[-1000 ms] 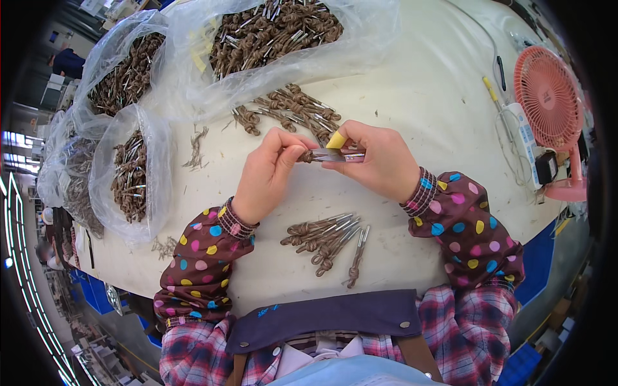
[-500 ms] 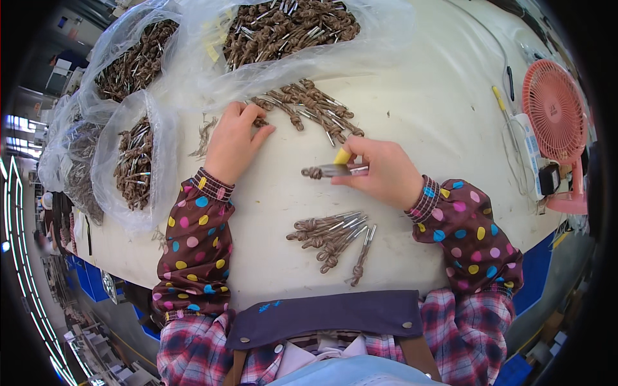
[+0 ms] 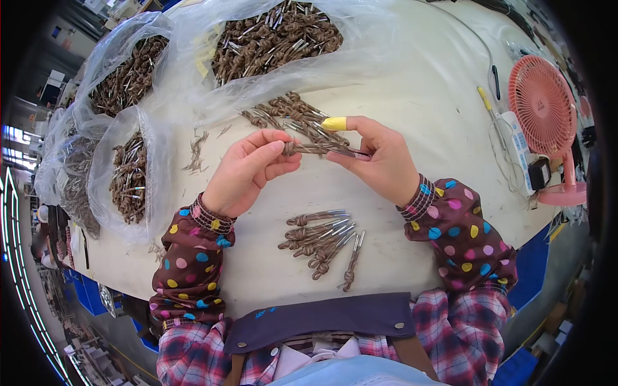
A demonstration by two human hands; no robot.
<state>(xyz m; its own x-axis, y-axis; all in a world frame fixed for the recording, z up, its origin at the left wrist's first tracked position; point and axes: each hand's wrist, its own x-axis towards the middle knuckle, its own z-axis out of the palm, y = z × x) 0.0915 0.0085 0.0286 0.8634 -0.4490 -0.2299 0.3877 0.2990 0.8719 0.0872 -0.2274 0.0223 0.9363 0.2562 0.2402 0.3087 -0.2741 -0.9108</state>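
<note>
Left grip [image 3: 246, 166] and right grip [image 3: 384, 159] are grasping a knotted cord [image 3: 308, 148], loose cords [image 3: 297, 109] lying just beyond them, a pink fan [image 3: 543, 106] standing rightward.

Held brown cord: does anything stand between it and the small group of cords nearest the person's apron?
Nothing visible does. The held brown cord, pinched near its knot by the left hand, is farther from the apron than the small group of cords; only pale tabletop shows between them.
</note>
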